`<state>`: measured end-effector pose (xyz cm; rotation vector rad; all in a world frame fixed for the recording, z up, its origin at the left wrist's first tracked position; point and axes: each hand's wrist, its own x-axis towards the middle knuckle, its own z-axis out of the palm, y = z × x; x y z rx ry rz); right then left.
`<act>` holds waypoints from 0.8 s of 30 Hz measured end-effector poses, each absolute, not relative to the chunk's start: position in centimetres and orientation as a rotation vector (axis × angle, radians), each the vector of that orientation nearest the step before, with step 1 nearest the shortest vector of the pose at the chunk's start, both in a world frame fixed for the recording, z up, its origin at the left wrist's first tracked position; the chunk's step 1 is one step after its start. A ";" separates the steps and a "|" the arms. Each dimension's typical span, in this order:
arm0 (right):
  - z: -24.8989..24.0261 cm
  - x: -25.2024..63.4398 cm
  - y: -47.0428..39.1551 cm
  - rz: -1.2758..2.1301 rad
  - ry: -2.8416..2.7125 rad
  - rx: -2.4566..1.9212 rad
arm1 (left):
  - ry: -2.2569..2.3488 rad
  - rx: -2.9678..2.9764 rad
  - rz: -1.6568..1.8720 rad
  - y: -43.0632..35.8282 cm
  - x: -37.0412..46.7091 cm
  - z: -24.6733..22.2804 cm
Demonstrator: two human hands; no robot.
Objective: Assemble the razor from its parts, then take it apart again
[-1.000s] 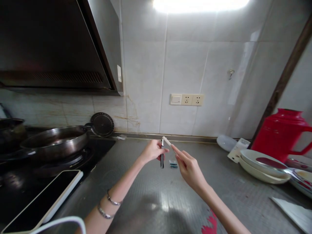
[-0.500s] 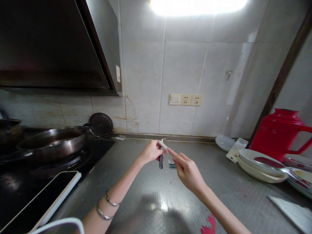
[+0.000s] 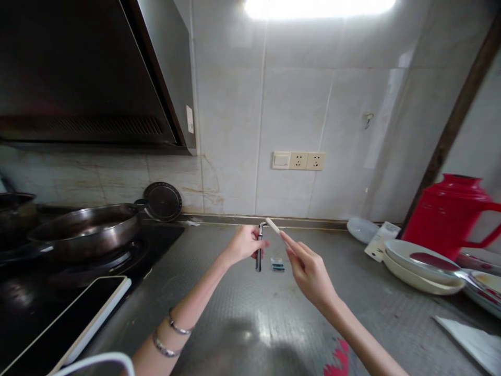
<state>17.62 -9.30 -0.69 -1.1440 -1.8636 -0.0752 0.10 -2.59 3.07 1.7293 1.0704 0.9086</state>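
Observation:
Above the metal counter (image 3: 219,297), my left hand (image 3: 245,243) is closed around a slim silver-and-black tool (image 3: 259,260). The tool stands nearly upright, and its bent metal head sticks out above my fingers; its exact kind is unclear. My right hand (image 3: 311,269) pinches a thin white stick (image 3: 273,225), which slants up to the left. The stick's upper end is close to the tool's head, and I cannot tell whether they touch. Behind and between my hands lies a small clear packet (image 3: 277,266) with teal strips on the counter.
At left are a phone (image 3: 78,324), a steel pan (image 3: 90,224) on the stove and a round black lid (image 3: 162,202). Stacked plates (image 3: 418,279), a white card (image 3: 382,241) and a red thermos jug (image 3: 446,216) stand at right. Wall sockets (image 3: 307,161) are ahead.
The white stick has moved from across the left fingers up and right to near the tool's head. My right hand shifted slightly right, uncovering more of the packet; my left hand barely moved.

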 end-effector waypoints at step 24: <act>-0.4 16.4 -9.7 0.341 -1.600 -1.067 | 1.015 1.653 0.990 -2.2 0.2 3.0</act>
